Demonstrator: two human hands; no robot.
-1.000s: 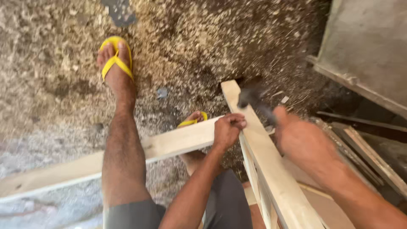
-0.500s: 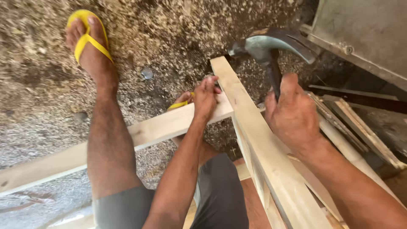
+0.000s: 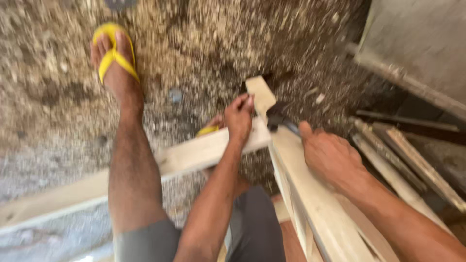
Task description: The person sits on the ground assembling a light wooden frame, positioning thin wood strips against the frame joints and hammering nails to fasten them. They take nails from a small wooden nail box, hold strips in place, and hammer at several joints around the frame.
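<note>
Sawdust-strewn ground (image 3: 204, 53) fills the far side, open to the left; stacked timber offcuts (image 3: 407, 160) crowd the right edge. The left hand (image 3: 239, 116) is clamped on the end of a pale wooden plank (image 3: 189, 153) where it meets a pale wooden frame rail (image 3: 310, 194). The right hand (image 3: 330, 155) is closed around a dark-headed hammer (image 3: 277, 118), its head blurred, touching the rail just right of the joint. A foot in a yellow rubber sandal (image 3: 112, 56) stands far left.

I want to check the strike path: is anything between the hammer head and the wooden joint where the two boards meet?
Nothing visible: the hammer in the right hand is down at the joint. The left hand grips just beside it, very close.
</note>
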